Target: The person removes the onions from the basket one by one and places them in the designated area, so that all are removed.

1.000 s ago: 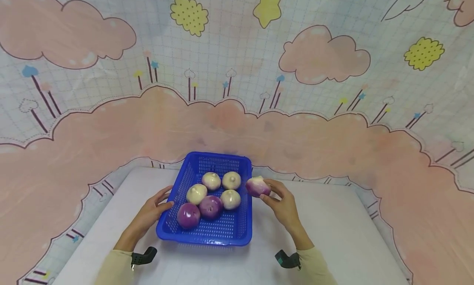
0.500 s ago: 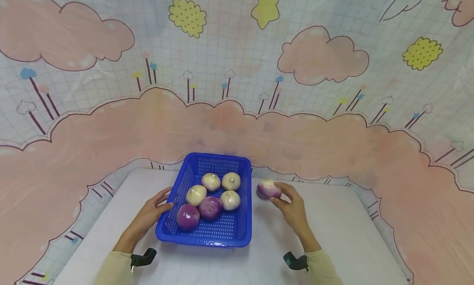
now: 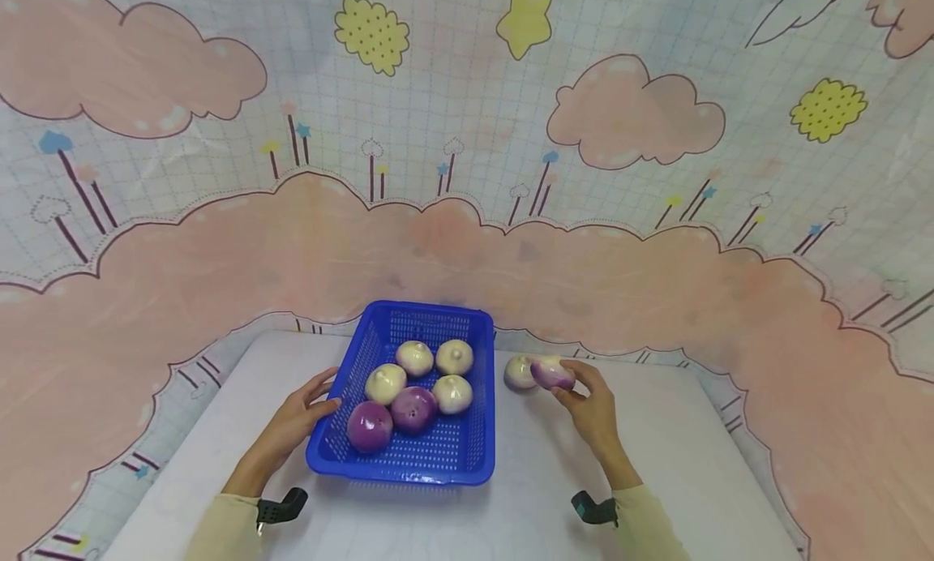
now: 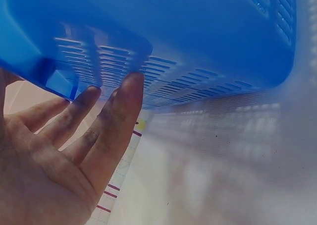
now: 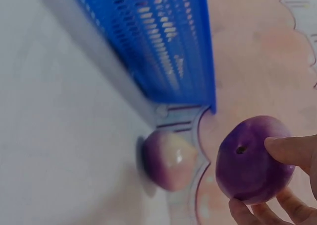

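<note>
A blue plastic basket [image 3: 404, 472] stands on the white table with several onions [image 3: 413, 409] in it. Some show a purple side up, others a pale one. My left hand [image 3: 297, 419] is at the basket's left side. In the left wrist view its fingers [image 4: 130, 93] reach fairly straight to the outer wall below the rim. My right hand [image 3: 593, 403], right of the basket, holds a purple onion [image 5: 252, 170] between thumb and fingers. Next to it, a second purple and white onion [image 5: 171, 160] lies on the table, partly covered in the head view by the held one.
The white table [image 3: 584, 504] runs up to a printed backdrop [image 3: 584, 285] of pink clouds close behind the basket. A dark device [image 3: 594, 508] is strapped to the right wrist, another [image 3: 283, 506] to the left.
My right hand has moved right, away from the basket, with the onion in its grasp. The onion on the table has come into sight beside it. My left hand and the basket stay put.
</note>
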The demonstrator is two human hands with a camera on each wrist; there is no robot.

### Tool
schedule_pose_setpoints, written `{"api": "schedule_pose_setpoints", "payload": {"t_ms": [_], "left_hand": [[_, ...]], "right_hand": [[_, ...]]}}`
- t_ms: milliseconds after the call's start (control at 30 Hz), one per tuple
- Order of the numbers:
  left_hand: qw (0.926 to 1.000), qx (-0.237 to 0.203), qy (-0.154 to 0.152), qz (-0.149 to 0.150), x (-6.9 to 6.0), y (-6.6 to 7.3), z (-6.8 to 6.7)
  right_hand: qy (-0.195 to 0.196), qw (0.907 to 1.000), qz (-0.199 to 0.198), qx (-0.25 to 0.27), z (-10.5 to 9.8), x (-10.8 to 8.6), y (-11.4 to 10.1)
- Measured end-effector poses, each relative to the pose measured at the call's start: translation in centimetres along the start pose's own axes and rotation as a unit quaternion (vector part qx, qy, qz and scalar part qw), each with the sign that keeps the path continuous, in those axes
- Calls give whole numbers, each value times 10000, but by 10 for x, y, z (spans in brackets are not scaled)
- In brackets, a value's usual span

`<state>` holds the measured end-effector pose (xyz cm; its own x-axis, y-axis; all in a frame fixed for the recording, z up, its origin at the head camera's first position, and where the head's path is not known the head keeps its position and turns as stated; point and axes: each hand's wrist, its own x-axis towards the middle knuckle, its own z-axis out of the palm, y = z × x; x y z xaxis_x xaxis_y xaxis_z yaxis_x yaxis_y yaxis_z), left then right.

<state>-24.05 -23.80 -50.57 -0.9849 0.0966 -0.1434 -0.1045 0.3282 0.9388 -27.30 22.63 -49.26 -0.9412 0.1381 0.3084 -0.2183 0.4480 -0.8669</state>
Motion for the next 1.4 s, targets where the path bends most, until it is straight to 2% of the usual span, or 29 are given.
{"api": "schedule_pose_setpoints", "payload": {"t_ms": [267, 433, 533, 800, 900, 1067, 1400], "left_hand": [[10000, -12, -7, 8, -2, 0, 0], [10000, -23, -6, 25, -2, 0, 0], [10000, 1, -2, 38, -2, 0, -1], [9999, -39, -49, 122, -1, 0, -2], [9999, -57, -44, 103, -1, -1, -1], [10000, -54, -14, 68, 0, -2, -1], [9999, -63, -21, 95, 1, -2, -1]], "right_hand": [[-73, 9971, 742, -135, -4, 7, 24], [-76, 9947, 966, -356, -5, 9, 35], [-8, 9950, 855, -518, -3, 11, 40], [367, 9934, 38, -1087, 4, 25, 58], [350, 9919, 53, -1218, 5, 29, 62], [173, 9910, 319, -1285, 7, 32, 67], [406, 9925, 283, -1121, 12, 34, 69]]}}
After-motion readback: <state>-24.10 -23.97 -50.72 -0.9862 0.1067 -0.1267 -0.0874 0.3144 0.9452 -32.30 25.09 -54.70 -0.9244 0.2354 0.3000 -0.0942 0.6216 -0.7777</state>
